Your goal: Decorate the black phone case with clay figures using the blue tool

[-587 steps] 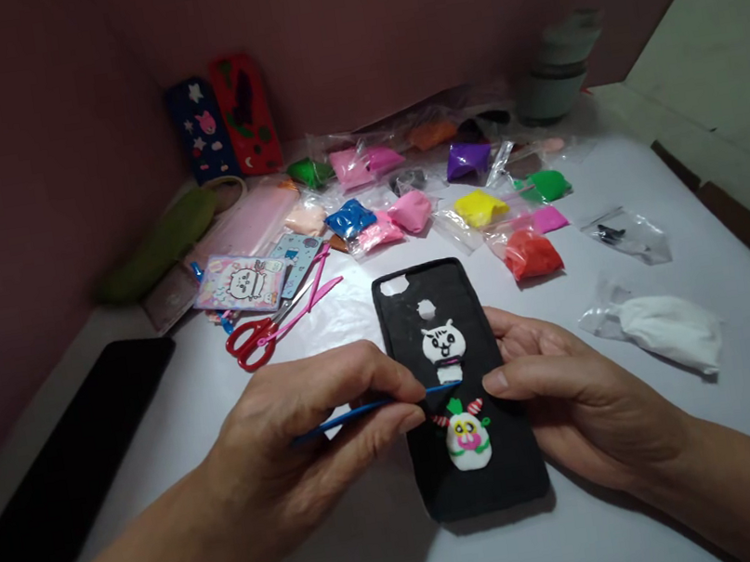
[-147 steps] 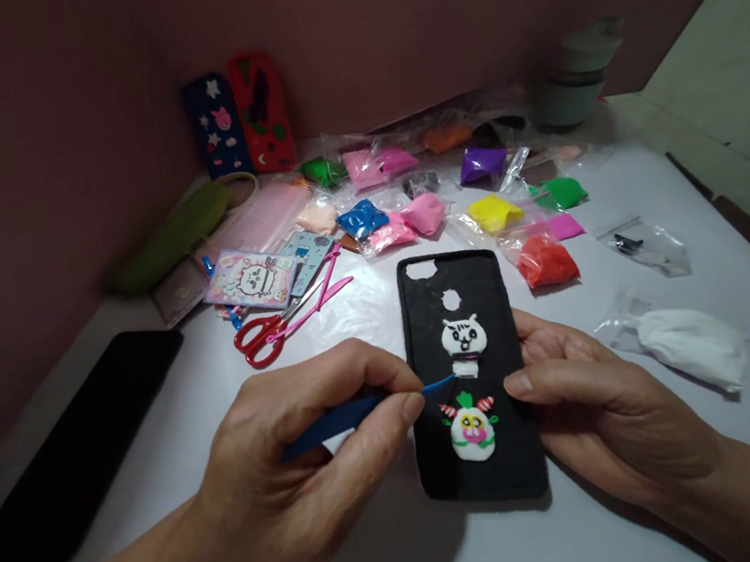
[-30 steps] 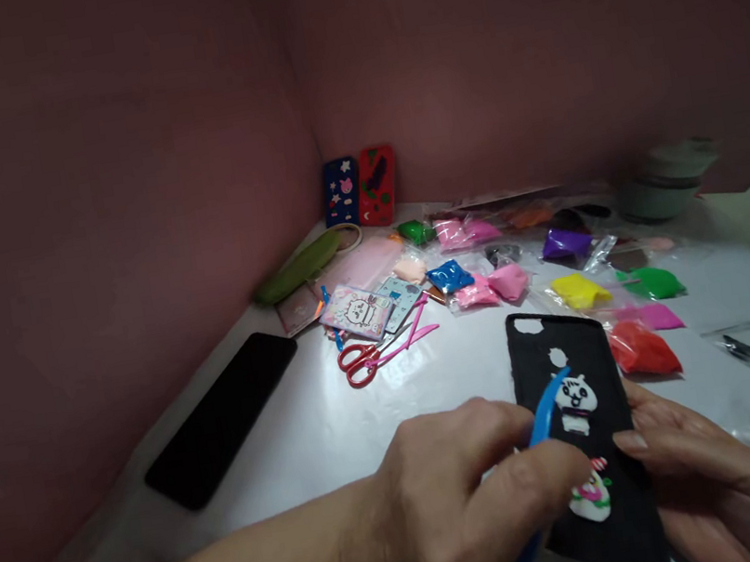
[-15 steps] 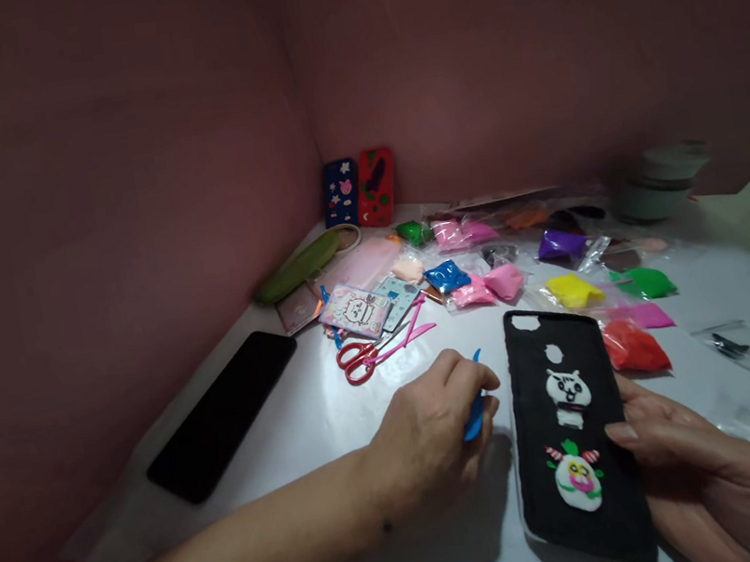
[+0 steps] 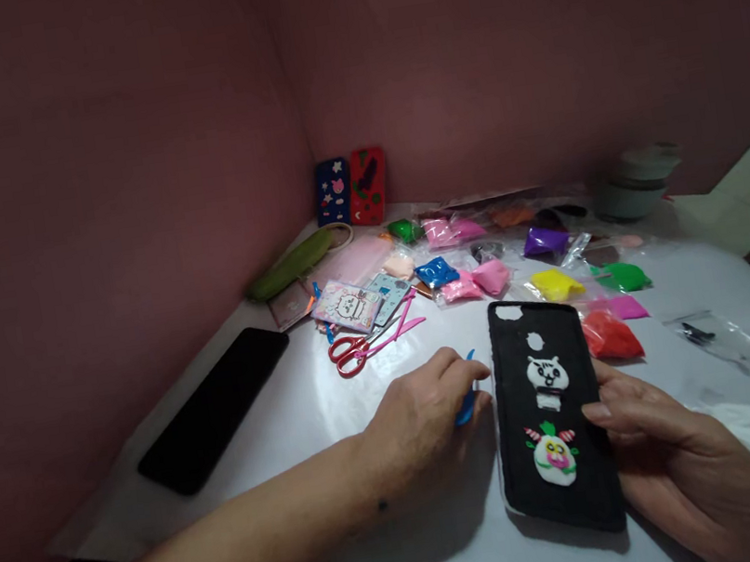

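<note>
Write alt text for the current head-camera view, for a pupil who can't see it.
A right hand holds a black phone case decorated with two white figures, while the left hand, beside it, holds a blue tool. On the white table behind lie red-handled scissors and small bags of coloured material.

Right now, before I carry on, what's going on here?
A person's right hand holds a black phone case by its edge; it bears two mostly white figures, one above the other. The left hand grips a blue tool beside it. Red-handled scissors and colored bags lie beyond on the white table.
</note>
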Demonstrator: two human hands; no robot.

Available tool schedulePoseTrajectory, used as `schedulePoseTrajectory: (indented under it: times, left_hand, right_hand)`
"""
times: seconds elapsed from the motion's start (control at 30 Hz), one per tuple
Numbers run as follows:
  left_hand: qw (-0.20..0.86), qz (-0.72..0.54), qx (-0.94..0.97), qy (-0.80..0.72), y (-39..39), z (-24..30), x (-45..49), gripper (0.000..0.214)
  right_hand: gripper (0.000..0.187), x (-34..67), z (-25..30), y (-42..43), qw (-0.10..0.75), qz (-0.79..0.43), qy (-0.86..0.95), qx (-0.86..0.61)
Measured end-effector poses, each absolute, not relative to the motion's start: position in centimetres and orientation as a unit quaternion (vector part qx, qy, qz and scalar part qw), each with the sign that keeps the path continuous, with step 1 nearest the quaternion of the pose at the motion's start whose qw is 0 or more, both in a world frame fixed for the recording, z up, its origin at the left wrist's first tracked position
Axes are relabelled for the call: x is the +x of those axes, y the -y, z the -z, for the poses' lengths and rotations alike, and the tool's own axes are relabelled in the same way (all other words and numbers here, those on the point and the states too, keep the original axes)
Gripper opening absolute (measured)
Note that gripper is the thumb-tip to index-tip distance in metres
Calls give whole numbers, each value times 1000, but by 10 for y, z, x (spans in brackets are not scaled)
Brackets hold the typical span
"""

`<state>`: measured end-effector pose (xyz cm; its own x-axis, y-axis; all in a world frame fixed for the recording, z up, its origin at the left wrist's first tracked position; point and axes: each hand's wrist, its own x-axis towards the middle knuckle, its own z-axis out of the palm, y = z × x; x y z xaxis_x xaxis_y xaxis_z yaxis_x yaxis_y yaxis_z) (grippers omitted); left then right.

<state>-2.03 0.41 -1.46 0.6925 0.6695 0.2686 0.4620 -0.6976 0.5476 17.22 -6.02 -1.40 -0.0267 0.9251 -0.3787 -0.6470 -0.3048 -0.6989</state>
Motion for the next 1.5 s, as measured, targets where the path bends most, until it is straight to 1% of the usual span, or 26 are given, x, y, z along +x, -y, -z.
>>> schedulePoseTrajectory:
  times: [0.13,0.33,0.47,0.57,0.8,1.13,1.23,1.4,1.5]
  left_hand:
    - [218,-237,896,-307,-5,14,-21,22]
    - [222,-234,897,-303,-5,15,-23,25]
    - [222,-231,898,-301,-4,15,-22,24]
    - [222,-233,898,-299,-4,15,-21,24]
    - [221,-239,899,-293,-6,18,-21,24]
    - [223,-247,899,-287,-5,18,-23,23]
    - [218,-262,896,-284,-4,17,-23,21]
    - [213,-314,883,-277,-3,13,-24,17]
    - [209,-345,871,-282,-2,11,-24,13]
  right_hand:
    - [27,172,13,61,564,-697,160,-413]
    - [32,173,13,61,566,-701,156,-404]
    - [28,176,15,61,544,-714,191,-398]
    - [27,179,19,62,544,-720,200,-382]
    - [35,178,22,60,552,-694,183,-424]
    - [34,176,21,59,550,-704,175,-414]
    - [35,177,22,59,551,-698,185,-419]
    - [30,179,24,58,549,-703,207,-402]
    - [32,180,27,58,546,-715,202,-386]
